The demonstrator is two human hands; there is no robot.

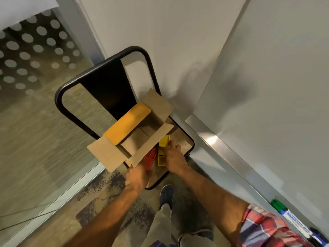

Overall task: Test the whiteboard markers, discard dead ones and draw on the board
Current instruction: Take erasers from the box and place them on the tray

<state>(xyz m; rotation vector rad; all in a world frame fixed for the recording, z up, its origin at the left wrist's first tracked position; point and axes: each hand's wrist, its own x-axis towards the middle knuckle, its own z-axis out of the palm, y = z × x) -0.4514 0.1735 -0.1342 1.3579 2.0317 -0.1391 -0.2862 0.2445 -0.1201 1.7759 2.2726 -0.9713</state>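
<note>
**Cardboard box and marker packs on the chair seat**

Cardboard box (135,138), flaps open, sits on the seat of a black-framed chair (99,72) pushed into the corner beside the whiteboard (267,86). Just right of it lie a yellow pack (162,148) and a red pack (150,158), probably marker packaging. This looks like the fetching step, before any testing. The right hand (173,157) reaches down with fingers curled over the yellow pack, apparently gripping it. The left hand (137,177) is at the near box flap by the red pack; whether it grips anything I cannot tell. Both forearms stretch forward and down. Some markers (292,218) already lie on the board's tray (231,157), near right. Next, a pack likely needs lifting and opening.
</note>
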